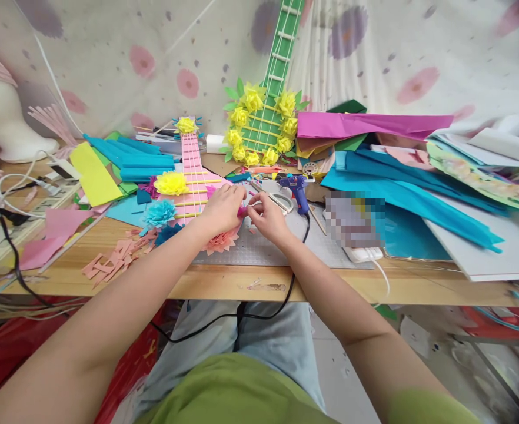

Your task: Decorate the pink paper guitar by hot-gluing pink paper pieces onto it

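A pink paper guitar lies on the table, with yellow and blue paper flowers on its left edge. A coral paper flower shows at its lower edge, partly covered by my left wrist. Over the guitar's right side, my left hand has its fingers closed at a small magenta paper piece. My right hand pinches that same piece from the right. Fingers hide most of it, so its shape cannot be made out. Just beyond my right hand are a roll of tape and a blue glue gun.
A green paper guitar with yellow flowers leans at the back. Folded blue paper and magenta paper are piled right. Coral paper strips lie front left. The glue gun's black cord hangs over the table edge.
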A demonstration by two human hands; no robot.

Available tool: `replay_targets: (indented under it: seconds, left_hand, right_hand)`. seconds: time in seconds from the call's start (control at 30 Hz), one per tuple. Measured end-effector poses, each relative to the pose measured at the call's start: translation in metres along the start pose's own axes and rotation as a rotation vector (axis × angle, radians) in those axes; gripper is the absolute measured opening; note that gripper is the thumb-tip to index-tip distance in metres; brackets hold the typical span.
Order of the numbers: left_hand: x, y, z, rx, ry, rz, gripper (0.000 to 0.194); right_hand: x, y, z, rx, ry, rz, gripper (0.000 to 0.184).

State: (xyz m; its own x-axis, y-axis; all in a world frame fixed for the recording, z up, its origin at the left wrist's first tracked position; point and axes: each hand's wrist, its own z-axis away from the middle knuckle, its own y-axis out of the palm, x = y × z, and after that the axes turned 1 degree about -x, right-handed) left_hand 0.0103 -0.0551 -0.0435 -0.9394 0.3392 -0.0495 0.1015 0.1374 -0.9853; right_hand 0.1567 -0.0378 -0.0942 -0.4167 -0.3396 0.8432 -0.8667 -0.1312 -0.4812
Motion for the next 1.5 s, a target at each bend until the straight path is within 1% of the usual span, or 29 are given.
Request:
replay_targets:
  seconds: [0.1,0.2,0.33,0.47,0.6,0.7,0.83,0.9,1.0,1.07,1.13,1.2,1.27,1.37,1.43,1.5]
  left_hand:
    - [-0.001,0.000,-0.003,0.000,0.015,-0.046,0.026]
    - [0.002,0.001,-0.006,0.000,0.046,-0.072,0.026]
    - [0.004,0.001,-0.007,0.004,0.097,-0.085,0.026]
    - [0.006,-0.003,-0.007,0.026,0.101,-0.085,0.028]
    - [0.007,-0.006,-0.006,0.045,0.105,-0.083,0.029]
    - [0.009,-0.006,-0.007,0.046,0.104,-0.066,0.032]
    - [0.019,-0.008,-0.010,0.072,0.079,-0.018,0.041]
    - [0.030,-0.013,-0.011,0.075,0.040,0.027,0.041]
    - [0.049,-0.022,-0.010,0.050,-0.056,0.082,0.040]
    - [0.061,-0.029,-0.008,0.016,-0.155,0.111,0.037]
    - [0.070,-0.035,-0.005,-0.025,-0.257,0.133,0.033]
    - [0.078,-0.040,-0.003,-0.094,-0.367,0.166,0.028]
    - [0.086,-0.045,-0.001,-0.199,-0.479,0.215,0.025]
    - [0.102,-0.053,0.002,-0.349,-0.594,0.279,0.028]
    - [0.113,-0.057,0.005,-0.369,-0.624,0.304,0.027]
    - [0.120,-0.058,0.008,-0.334,-0.639,0.331,0.024]
  right_hand:
    - [-0.002,-0.001,0.000,-0.002,-0.078,0.093,0.006]
    - [-0.004,-0.001,-0.002,0.000,-0.129,0.164,0.012]
    - [-0.006,-0.002,-0.003,0.011,-0.162,0.216,0.018]
    - [-0.006,-0.002,-0.003,0.004,-0.176,0.228,0.020]
    - [-0.006,-0.001,-0.002,0.021,-0.168,0.202,0.020]
    - [-0.008,-0.001,-0.003,0.018,-0.169,0.134,0.018]
    - [-0.012,-0.005,-0.005,-0.039,-0.129,0.010,0.015]
    - [-0.014,-0.010,-0.007,-0.104,-0.097,-0.009,0.014]
    - [-0.021,-0.019,-0.012,-0.235,-0.052,0.033,0.013]
    - [-0.028,-0.025,-0.015,-0.301,-0.014,0.051,0.013]
    - [-0.036,-0.030,-0.018,-0.330,0.022,0.040,0.014]
    - [-0.041,-0.032,-0.021,-0.339,0.041,0.020,0.015]
    - [-0.045,-0.033,-0.022,-0.335,0.051,0.000,0.016]
    - [-0.046,-0.033,-0.023,-0.301,0.072,-0.016,0.016]
    - [-0.047,-0.032,-0.024,-0.278,0.093,-0.009,0.014]
    - [-0.050,-0.032,-0.025,-0.268,0.117,-0.001,0.013]
